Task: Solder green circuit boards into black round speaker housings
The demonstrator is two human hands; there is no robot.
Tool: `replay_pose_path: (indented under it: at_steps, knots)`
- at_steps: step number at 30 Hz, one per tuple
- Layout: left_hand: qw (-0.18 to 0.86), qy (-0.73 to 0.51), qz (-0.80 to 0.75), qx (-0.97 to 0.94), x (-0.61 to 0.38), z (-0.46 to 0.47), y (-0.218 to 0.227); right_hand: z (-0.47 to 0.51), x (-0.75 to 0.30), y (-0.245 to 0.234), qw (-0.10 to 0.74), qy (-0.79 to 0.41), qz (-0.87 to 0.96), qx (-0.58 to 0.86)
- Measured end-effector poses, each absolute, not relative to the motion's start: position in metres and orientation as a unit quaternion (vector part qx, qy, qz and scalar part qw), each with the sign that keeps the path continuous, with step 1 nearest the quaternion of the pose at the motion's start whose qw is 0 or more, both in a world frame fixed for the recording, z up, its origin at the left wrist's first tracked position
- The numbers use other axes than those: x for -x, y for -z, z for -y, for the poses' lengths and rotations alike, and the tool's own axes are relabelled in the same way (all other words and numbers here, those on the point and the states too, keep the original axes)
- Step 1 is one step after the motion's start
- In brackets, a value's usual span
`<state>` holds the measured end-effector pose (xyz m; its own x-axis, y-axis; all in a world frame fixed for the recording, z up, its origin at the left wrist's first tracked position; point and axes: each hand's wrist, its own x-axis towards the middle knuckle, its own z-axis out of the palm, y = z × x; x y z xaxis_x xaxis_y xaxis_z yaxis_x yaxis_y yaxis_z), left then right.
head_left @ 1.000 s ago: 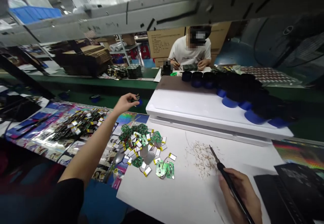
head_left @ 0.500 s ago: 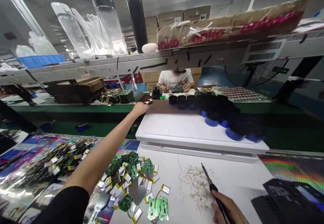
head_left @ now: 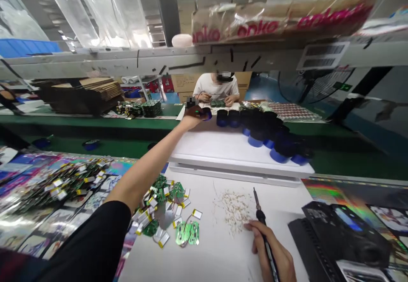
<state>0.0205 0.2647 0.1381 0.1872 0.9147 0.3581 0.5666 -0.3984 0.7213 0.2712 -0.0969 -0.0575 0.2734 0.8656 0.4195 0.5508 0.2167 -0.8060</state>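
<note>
Two hands work well apart: the right hand (head_left: 270, 248) clenches a soldering iron (head_left: 260, 216) by its slim grip (light and stiff, best held there) over the table (head_left: 216, 256); the far left hand (head_left: 193, 114), its hold unclear, sits just beside a blue spool (head_left: 207, 113).

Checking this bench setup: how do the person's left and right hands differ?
The left hand reaches far out by the blue-capped cylinders, while the right hand lies low over the white sheet. The left holds a small dark item; the right grips a soldering iron. Both are bare.
</note>
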Motion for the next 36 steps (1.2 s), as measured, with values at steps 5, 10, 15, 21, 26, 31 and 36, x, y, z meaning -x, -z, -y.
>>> replay_pose_path:
  at_steps: [5, 10, 15, 21, 26, 31, 36]
  knots:
    - [0.372, -0.311, -0.33, -0.81, 0.026, -0.144, -0.141, 0.093, -0.28, 0.059, 0.484, -0.098, 0.655, 0.571]
    - [0.418, -0.124, -0.175, -0.883, 0.006, -0.024, -0.07, 0.096, -0.279, 0.06, 0.469, -0.076, 0.661, 0.581]
    - [0.344, -0.15, -0.186, -0.908, -0.007, 0.013, -0.013, 0.103, -0.277, 0.057, 0.47, -0.046, 0.671, 0.573]
    - [0.177, -0.125, -0.416, -0.883, 0.049, -0.03, -0.03, 0.105, -0.271, 0.049, 0.468, 0.015, 0.689, 0.553]
    - [0.096, -0.053, -0.49, -0.865, 0.082, -0.047, -0.033, 0.105, -0.273, 0.049, 0.503, 0.046, 0.663, 0.552]
    - [0.308, -0.22, -0.49, -0.786, 0.081, -0.04, -0.052, 0.109, -0.264, 0.029, 0.541, 0.032, 0.624, 0.563]
    - [0.614, -0.363, -0.394, -0.579, 0.038, -0.026, -0.052, 0.099, -0.235, 0.001, 0.562, -0.008, 0.674, 0.48]
